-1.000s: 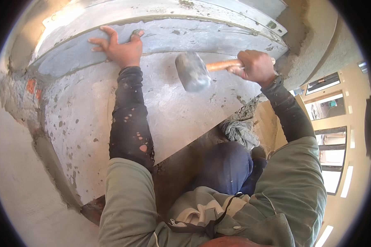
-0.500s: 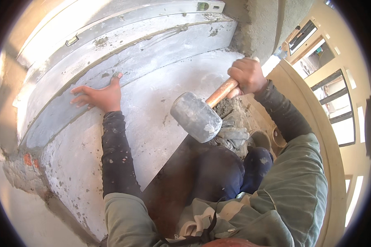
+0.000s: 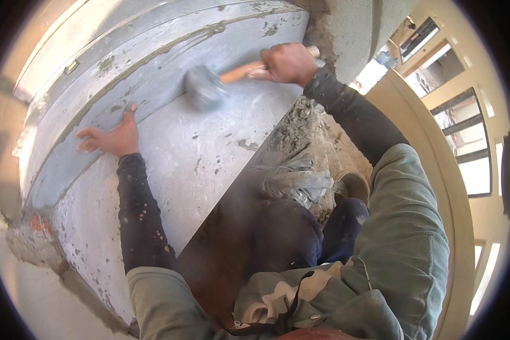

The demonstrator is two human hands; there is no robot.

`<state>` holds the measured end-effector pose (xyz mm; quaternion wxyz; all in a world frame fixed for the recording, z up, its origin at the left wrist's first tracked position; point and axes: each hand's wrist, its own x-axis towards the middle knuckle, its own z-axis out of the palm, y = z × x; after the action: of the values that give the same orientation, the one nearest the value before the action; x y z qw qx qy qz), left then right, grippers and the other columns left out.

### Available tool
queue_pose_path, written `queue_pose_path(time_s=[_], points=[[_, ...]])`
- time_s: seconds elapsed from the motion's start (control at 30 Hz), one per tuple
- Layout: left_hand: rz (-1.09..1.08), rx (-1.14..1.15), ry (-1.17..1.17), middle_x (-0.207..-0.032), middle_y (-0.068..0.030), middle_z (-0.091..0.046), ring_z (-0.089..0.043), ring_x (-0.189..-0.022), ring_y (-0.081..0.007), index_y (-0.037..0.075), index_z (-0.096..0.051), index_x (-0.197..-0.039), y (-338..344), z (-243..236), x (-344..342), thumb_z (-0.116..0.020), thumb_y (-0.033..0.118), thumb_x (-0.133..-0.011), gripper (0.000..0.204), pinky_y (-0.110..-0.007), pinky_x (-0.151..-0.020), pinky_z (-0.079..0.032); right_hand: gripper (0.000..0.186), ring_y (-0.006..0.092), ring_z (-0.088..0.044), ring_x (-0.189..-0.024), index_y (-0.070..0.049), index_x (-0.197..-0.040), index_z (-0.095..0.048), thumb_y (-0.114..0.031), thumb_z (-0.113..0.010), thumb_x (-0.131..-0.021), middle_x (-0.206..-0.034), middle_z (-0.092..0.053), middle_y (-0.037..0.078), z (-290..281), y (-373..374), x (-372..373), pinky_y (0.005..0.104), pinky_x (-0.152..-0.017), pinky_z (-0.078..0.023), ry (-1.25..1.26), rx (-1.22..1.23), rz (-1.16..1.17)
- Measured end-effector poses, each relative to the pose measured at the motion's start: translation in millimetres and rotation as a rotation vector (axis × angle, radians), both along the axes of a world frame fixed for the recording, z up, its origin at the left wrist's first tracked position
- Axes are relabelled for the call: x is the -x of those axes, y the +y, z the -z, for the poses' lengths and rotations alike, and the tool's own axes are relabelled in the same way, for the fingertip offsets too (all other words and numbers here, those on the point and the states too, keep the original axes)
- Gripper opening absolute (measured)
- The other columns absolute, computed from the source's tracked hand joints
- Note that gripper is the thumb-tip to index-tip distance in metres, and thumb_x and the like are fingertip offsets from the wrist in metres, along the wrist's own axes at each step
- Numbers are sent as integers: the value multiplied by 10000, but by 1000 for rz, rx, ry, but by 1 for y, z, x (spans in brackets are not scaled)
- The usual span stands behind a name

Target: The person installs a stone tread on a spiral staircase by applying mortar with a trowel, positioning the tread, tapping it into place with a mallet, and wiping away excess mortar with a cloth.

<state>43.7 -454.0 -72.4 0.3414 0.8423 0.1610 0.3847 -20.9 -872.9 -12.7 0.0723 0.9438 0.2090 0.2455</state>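
Note:
My right hand (image 3: 289, 63) is wrapped round the wooden handle of a mallet (image 3: 205, 89), whose thick grey head is blurred by motion. The head is at the upright grey stone slab (image 3: 238, 45) of a step, close to its lower edge; I cannot tell whether it touches. My left hand (image 3: 113, 133) lies against the same slab farther left, fingers and thumb spread, holding nothing. Below the slab, the flat pale stone tread (image 3: 209, 147) reaches toward me, speckled with mortar bits. A long metal spirit level (image 3: 71, 67) lies along the step above.
A rough plastered column (image 3: 354, 34) stands at the slab's right end. Crumpled grey cloth or plastic (image 3: 297, 184) and loose mortar (image 3: 300, 124) lie by my knees. Broken masonry with red brick (image 3: 38, 222) shows at the left. A curved tan ledge (image 3: 436, 164) runs along the right.
The mallet has swung up and left, from above the tread to the upright slab, with my right hand moving along. The whole view has shifted slightly; my left hand remains spread on the slab.

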Motion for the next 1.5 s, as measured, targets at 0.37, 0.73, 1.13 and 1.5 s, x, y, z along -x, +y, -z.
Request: queue_pose_path(time_s=[0.37,0.73,1.13,1.5], points=[[110,18,-147,-1581,-454,93,93,-1488,-597,-40,66,-1588,52,6,10,-932,427,-655,1443,-627,-1211,-120,674,233,-500,-498,-103,-648,-509,-746,-663,-780,-584,-427,47,-56,65,90,371,-470,-414,-79,22,-552],[136,93,-168,-1610,-412,69,81,-1522,-526,-106,-3,-1571,79,-1,16,-904,285,-702,1312,-514,-1253,-131,713,230,-490,-463,-111,-675,-511,-803,-539,-844,-578,-478,64,-29,80,-23,390,-445,-415,-74,152,-437],[82,14,-88,-1588,-442,74,66,-1503,-573,-128,10,-1557,93,-1,21,-866,295,-743,1269,-557,-1244,-138,683,272,-546,-498,-110,-689,-525,-765,-537,-882,-601,-511,78,-33,72,25,402,-477,-452,-34,187,-532],[68,-41,-101,-1583,-451,60,65,-1490,-597,-143,-3,-1548,95,-2,16,-881,349,-728,1299,-599,-1225,-144,687,277,-510,-454,-103,-684,-529,-757,-533,-894,-555,-480,77,-29,68,10,402,-453,-435,-112,74,-611]])
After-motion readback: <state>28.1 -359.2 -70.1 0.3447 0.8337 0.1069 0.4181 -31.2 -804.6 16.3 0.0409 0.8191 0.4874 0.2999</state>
